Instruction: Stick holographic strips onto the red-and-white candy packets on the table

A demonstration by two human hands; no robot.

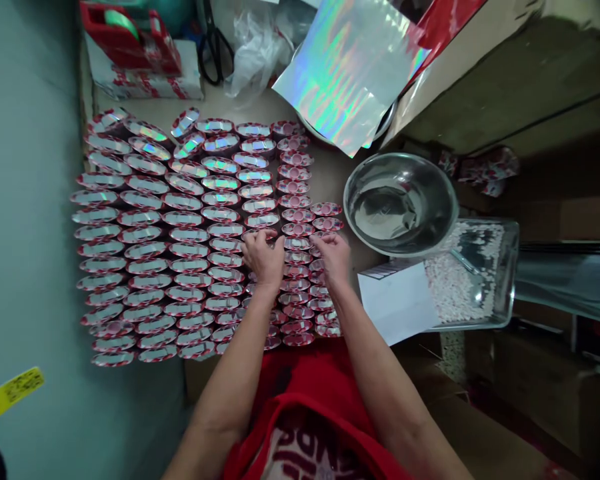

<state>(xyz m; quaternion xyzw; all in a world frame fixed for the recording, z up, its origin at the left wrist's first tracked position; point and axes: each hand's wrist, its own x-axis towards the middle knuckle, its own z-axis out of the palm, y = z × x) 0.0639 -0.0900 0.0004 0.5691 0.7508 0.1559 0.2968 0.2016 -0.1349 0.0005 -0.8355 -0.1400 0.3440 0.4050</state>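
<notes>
Many small containers (183, 250) with oval-looking tops and red patterned rims stand in close columns on the table. Most tops bear a silvery strip; several in the right-hand columns, such as one container (299, 215), show a bare pinkish round centre. My left hand (266, 259) is over the columns, thumb and fingers pinched at the left end of a container top (297, 244). At that top's right end my right hand (333, 257) pinches too. A pale strip seems to lie between them, but what the fingertips hold is too small to tell.
A steel bowl (353, 213) stands to the right, beside a metal tray (513, 280) of small white pieces with a scoop (464, 261). A white card (397, 303) overlaps the tray. Shiny holographic sheets (345, 67), scissors (213, 50) and a red tape dispenser (140, 43) are at the back.
</notes>
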